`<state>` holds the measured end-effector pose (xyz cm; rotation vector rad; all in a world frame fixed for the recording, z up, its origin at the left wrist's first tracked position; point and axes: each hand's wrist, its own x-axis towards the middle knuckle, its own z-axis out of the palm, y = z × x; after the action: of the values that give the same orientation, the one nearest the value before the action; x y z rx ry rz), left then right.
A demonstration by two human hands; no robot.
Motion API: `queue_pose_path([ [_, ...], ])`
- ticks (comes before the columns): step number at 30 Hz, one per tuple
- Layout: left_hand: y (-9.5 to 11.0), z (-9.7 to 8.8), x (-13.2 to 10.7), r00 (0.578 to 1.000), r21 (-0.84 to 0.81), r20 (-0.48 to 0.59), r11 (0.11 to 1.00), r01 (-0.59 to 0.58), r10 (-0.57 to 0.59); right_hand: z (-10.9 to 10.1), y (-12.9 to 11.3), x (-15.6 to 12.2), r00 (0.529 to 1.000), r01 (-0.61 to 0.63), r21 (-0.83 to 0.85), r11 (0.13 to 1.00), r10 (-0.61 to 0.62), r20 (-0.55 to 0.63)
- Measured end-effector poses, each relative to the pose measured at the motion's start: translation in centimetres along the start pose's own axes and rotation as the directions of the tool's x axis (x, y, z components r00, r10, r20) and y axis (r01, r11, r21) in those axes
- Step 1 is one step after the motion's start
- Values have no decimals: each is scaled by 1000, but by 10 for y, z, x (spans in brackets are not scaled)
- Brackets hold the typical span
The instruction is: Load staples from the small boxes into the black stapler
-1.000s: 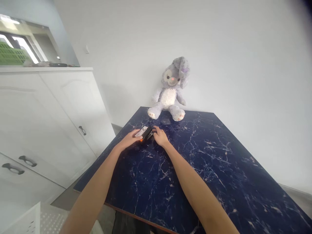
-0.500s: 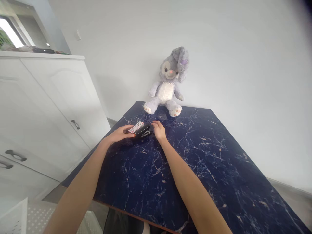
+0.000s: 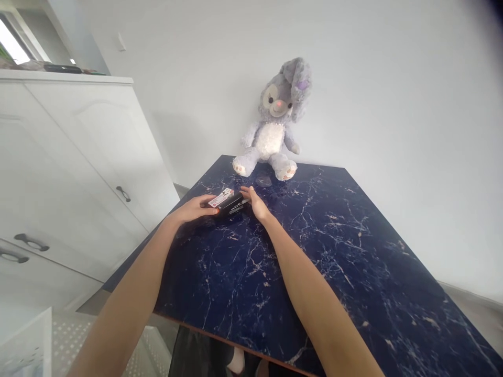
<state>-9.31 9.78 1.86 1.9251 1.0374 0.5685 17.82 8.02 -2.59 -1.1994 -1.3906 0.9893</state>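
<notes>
Head view: left hand (image 3: 196, 208) pinches white printed box (image 3: 221, 198) and black object (image 3: 231, 203) together at their left end, over blue tabletop (image 3: 251, 293). Right hand (image 3: 256, 204) is at the black object's right end; cannot tell whether it grips.

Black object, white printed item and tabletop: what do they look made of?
Black object: probably smooth plastic, by its sheen; silvery parts perhaps metal. White printed item: likely smooth card, given its flat printed face. Tabletop: glossy, marble-veined, perhaps laminate, given its brown edge.
</notes>
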Motion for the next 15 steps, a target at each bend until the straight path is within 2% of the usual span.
queue_pose_path([
  [3, -2, 0, -2, 1000, 32, -28, 999, 1, 0, -1, -3, -5, 996, 23, -90, 996, -30, -79],
  [7, -10, 0, 0, 986, 145, -153, 985, 96, -73, -4, -9, -13, 975, 33, -286, 958, -94, -203],
  [12, -13, -1, 2, 983, 218, -185, 974, 59, -19, -1, -13, -17, 967, 75, -524, 848, -190, -169],
  [15, -9, -1, -1, 969, 241, -246, 970, 33, 28, 2, -14, -20, 955, 43, -622, 782, -215, -204],
])
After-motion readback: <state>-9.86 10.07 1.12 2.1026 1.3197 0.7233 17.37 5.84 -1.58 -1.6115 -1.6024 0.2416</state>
